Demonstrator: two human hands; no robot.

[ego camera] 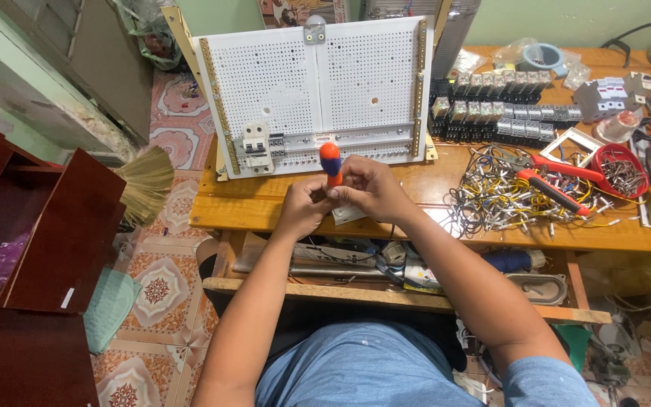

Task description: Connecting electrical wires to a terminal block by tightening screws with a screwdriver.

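Note:
My right hand (pixel 371 188) grips a screwdriver with an orange and blue handle (pixel 331 163), held upright over the front of the wooden table (pixel 250 207). My left hand (pixel 303 205) is closed beside it, holding a small white part (pixel 348 214) under the screwdriver's tip. The tip itself is hidden by my fingers. Just beyond my hands stands a white perforated panel (pixel 318 83) with a white circuit breaker (pixel 255 145) and a row of terminal blocks (pixel 356 140) mounted along its lower edge.
A tangle of wires (pixel 491 196) with red-handled pliers (pixel 559 181) lies to the right, beside a red bowl of small metal parts (pixel 621 172). Rows of relays (pixel 499 109) sit behind. A broom (pixel 145 181) and a dark red cabinet (pixel 47 226) stand at left.

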